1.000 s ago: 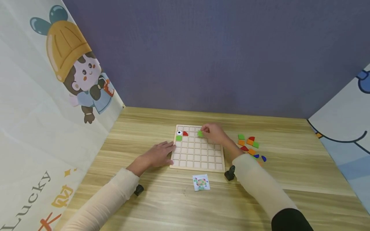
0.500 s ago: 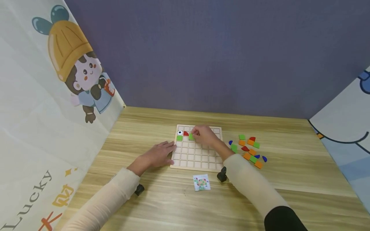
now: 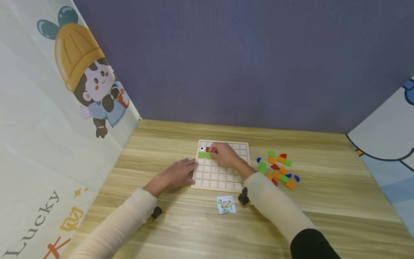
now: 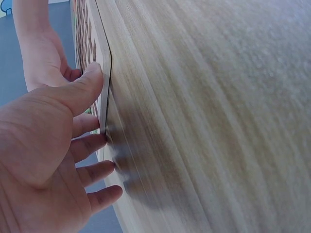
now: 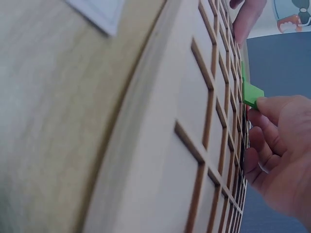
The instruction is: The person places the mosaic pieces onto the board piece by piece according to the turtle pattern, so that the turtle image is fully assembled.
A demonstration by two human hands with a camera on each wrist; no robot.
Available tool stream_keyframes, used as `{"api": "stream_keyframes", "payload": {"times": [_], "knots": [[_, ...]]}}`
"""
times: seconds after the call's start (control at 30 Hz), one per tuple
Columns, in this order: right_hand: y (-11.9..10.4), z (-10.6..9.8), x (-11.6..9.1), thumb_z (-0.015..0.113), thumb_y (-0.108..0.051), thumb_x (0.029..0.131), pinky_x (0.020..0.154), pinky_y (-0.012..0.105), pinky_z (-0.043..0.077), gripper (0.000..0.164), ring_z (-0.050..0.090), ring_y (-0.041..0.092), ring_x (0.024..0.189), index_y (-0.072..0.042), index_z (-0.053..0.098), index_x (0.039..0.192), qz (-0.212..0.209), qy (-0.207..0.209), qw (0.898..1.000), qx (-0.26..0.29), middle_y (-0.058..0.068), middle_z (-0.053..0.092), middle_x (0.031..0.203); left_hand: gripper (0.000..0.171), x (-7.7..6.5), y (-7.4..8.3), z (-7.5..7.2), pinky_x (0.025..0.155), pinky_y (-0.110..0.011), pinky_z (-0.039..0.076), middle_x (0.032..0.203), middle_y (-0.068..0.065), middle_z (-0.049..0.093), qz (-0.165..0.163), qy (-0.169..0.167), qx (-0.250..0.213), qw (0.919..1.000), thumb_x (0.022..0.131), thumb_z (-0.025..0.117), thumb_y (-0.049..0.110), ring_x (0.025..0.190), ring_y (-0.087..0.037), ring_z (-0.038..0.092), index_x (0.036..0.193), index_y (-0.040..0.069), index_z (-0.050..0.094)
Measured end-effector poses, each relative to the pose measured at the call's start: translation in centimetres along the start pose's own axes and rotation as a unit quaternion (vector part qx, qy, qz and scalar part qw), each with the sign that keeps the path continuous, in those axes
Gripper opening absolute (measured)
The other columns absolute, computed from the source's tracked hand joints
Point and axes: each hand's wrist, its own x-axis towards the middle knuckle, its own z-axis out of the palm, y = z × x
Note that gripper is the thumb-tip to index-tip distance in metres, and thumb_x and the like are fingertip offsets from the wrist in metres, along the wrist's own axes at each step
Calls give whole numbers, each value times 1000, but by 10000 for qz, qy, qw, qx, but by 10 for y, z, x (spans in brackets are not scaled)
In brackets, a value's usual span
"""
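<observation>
A wooden grid board [image 3: 223,176] lies on the table. My right hand [image 3: 224,152] pinches a green square tile [image 5: 252,94] between thumb and fingertips, over the board's second row near its left side. Beside it, another green tile [image 3: 201,155] lies in the leftmost column. Above that tile sits a white piece with a black eye dot [image 3: 202,149]. A red piece [image 3: 207,149] next to the eye is partly hidden by my right hand. My left hand [image 3: 177,173] rests at the board's left edge, fingers extended, with the thumb [image 4: 90,87] on the frame.
Several loose green, orange, red and blue pieces [image 3: 276,175] are scattered right of the board. A small printed pattern card [image 3: 226,204] lies in front of it. A dark panel [image 3: 242,64] stands behind the table.
My right hand has carried the green tile leftward across the board to beside the other green tile. The left hand stays at the board's edge.
</observation>
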Motion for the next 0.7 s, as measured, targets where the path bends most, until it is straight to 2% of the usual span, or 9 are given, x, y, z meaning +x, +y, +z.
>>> {"api": "stream_keyframes", "payload": {"times": [0.33, 0.47, 0.7], "knots": [[-1, 5, 3, 66, -17, 99, 88, 36, 58, 14, 69, 18, 96, -10, 72, 110, -15, 65, 9997, -243, 4, 75, 103, 77, 2, -1, 0, 122, -61, 30, 169, -12, 27, 32, 2, -10, 10000, 98, 65, 44, 155, -39, 26, 159, 9, 35], [0, 8, 5, 66, -18, 99, 85, 35, 56, 15, 65, 14, 89, -12, 72, 111, -11, 65, 9986, -524, 0, 72, 98, 77, 3, -2, 1, 122, -61, 30, 169, -12, 27, 30, -14, 5, 10000, 98, 65, 45, 155, -39, 26, 159, 10, 35], [-1, 10, 6, 68, -16, 95, 73, 29, 51, 15, 57, 11, 76, -13, 73, 109, -33, 198, 9969, -763, -2, 67, 87, 78, 3, -2, 1, 122, -61, 29, 169, -11, 26, 17, -17, -23, 10000, 98, 65, 46, 156, -38, 25, 160, 10, 34]]}}
